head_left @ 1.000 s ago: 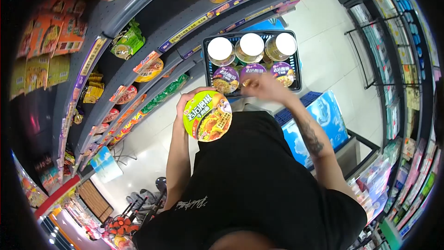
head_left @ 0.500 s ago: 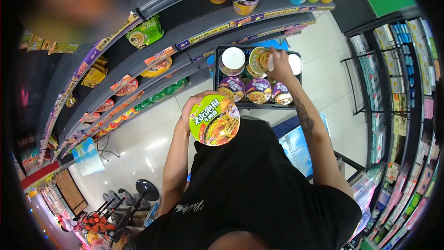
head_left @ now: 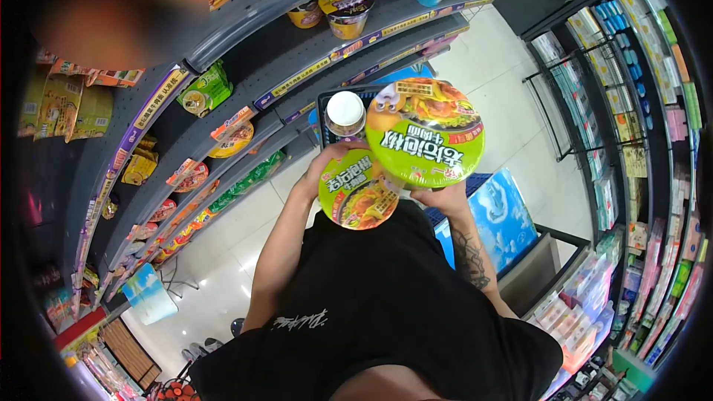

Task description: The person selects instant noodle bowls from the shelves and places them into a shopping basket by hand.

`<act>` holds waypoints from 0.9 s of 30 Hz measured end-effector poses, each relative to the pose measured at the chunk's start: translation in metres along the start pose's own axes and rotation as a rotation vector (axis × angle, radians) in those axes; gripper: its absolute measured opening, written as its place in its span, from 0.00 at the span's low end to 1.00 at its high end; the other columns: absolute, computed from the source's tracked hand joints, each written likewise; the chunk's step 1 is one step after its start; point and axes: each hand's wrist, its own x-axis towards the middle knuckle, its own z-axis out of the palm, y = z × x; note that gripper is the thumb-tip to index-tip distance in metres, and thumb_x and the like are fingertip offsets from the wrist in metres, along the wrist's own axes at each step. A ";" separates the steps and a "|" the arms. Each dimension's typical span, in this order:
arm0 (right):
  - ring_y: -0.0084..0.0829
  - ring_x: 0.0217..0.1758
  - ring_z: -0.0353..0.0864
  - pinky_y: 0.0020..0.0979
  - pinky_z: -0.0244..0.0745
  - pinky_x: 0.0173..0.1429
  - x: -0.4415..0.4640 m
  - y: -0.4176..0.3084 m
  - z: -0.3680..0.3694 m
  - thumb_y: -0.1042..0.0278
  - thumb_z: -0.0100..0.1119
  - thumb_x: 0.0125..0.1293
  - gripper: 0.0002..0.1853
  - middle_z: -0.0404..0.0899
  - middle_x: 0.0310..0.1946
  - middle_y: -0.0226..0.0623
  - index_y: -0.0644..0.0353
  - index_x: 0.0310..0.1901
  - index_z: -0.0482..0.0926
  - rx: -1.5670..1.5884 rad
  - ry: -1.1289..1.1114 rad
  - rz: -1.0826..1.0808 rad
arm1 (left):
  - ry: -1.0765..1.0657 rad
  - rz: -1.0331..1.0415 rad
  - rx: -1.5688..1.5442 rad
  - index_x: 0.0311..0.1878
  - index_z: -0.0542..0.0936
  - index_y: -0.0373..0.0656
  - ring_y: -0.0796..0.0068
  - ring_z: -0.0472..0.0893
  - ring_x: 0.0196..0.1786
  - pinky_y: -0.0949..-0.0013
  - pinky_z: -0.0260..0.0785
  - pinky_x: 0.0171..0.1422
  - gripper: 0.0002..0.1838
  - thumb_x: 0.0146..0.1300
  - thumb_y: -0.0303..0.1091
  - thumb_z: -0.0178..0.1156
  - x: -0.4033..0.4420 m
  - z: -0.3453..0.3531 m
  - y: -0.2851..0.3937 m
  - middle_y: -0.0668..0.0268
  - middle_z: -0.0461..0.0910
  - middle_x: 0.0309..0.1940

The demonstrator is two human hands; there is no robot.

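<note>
My left hand point(head_left: 321, 171) is wrapped round a green-lidded noodle cup point(head_left: 359, 197) held in front of my chest. Higher and closer to the camera, a second green-lidded noodle cup point(head_left: 425, 132) is gripped from below by my right hand point(head_left: 444, 197); its lid print appears upside down. The two cups overlap in view. Behind them is a dark basket point(head_left: 324, 106), where a cup with a white top point(head_left: 345, 113) shows at the left. The raised cup hides most of the basket's contents.
Curved shelves with noodle cups point(head_left: 347, 11) and packets point(head_left: 208, 90) run along the left and top. Racks of packaged goods point(head_left: 631, 104) stand at the right. A blue box with a sky print point(head_left: 505, 215) lies near my right forearm.
My right hand has come back from the basket and now holds up a green-lidded cup with its lid facing the camera. My left hand still holds its cup.
</note>
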 end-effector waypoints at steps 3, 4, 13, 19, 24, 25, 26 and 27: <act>0.32 0.64 0.76 0.39 0.73 0.68 -0.018 0.006 0.017 0.69 0.86 0.40 0.52 0.76 0.61 0.38 0.64 0.68 0.65 0.071 -0.007 0.087 | 0.202 0.010 0.030 0.69 0.72 0.38 0.64 0.78 0.64 0.63 0.66 0.72 0.27 0.71 0.41 0.53 0.006 -0.036 -0.029 0.56 0.78 0.63; 0.33 0.67 0.73 0.39 0.70 0.71 -0.023 0.008 0.023 0.70 0.87 0.39 0.56 0.73 0.63 0.39 0.63 0.70 0.59 0.073 -0.008 0.122 | 0.207 0.003 0.027 0.69 0.72 0.38 0.64 0.78 0.64 0.63 0.66 0.72 0.27 0.71 0.41 0.53 0.004 -0.031 -0.030 0.56 0.78 0.63; 0.43 0.76 0.62 0.45 0.53 0.79 -0.041 -0.037 0.026 0.46 0.85 0.45 0.56 0.68 0.66 0.46 0.63 0.70 0.60 -0.428 -0.263 0.047 | 0.176 -0.004 0.014 0.70 0.72 0.41 0.71 0.81 0.57 0.66 0.74 0.64 0.24 0.77 0.42 0.51 0.011 -0.033 -0.035 0.62 0.80 0.61; 0.45 0.77 0.64 0.47 0.53 0.80 0.007 -0.050 0.013 0.26 0.64 0.59 0.54 0.68 0.70 0.49 0.67 0.72 0.62 -0.009 -0.229 -0.058 | -0.047 0.216 0.602 0.59 0.81 0.38 0.72 0.83 0.52 0.66 0.75 0.58 0.20 0.74 0.40 0.53 0.035 -0.041 -0.039 0.60 0.84 0.53; 0.42 0.73 0.70 0.41 0.63 0.75 0.042 -0.057 0.032 0.43 0.62 0.63 0.45 0.71 0.69 0.51 0.64 0.75 0.62 0.012 -0.470 0.104 | 0.013 -0.155 0.395 0.61 0.80 0.38 0.70 0.78 0.60 0.66 0.68 0.67 0.22 0.73 0.42 0.52 0.021 0.033 0.003 0.58 0.80 0.59; 0.39 0.73 0.70 0.39 0.61 0.76 0.041 -0.063 0.028 0.52 0.62 0.64 0.40 0.70 0.70 0.48 0.63 0.74 0.64 -0.058 -0.519 0.132 | 0.032 -0.098 0.457 0.62 0.80 0.38 0.69 0.78 0.61 0.66 0.67 0.68 0.23 0.73 0.42 0.51 0.020 0.034 0.001 0.58 0.80 0.59; 0.36 0.73 0.70 0.37 0.60 0.77 0.038 -0.070 0.024 0.61 0.62 0.65 0.36 0.70 0.71 0.44 0.63 0.73 0.65 -0.129 -0.572 0.157 | 0.055 -0.036 0.519 0.62 0.80 0.38 0.69 0.78 0.62 0.66 0.66 0.69 0.23 0.73 0.42 0.51 0.019 0.033 0.002 0.57 0.80 0.59; 0.34 0.68 0.74 0.35 0.63 0.74 0.026 -0.070 0.024 0.67 0.59 0.64 0.31 0.74 0.66 0.43 0.65 0.70 0.69 -0.071 -0.463 0.185 | 0.059 -0.019 0.614 0.61 0.81 0.36 0.69 0.80 0.60 0.67 0.68 0.67 0.24 0.72 0.42 0.51 0.028 0.002 -0.016 0.57 0.82 0.57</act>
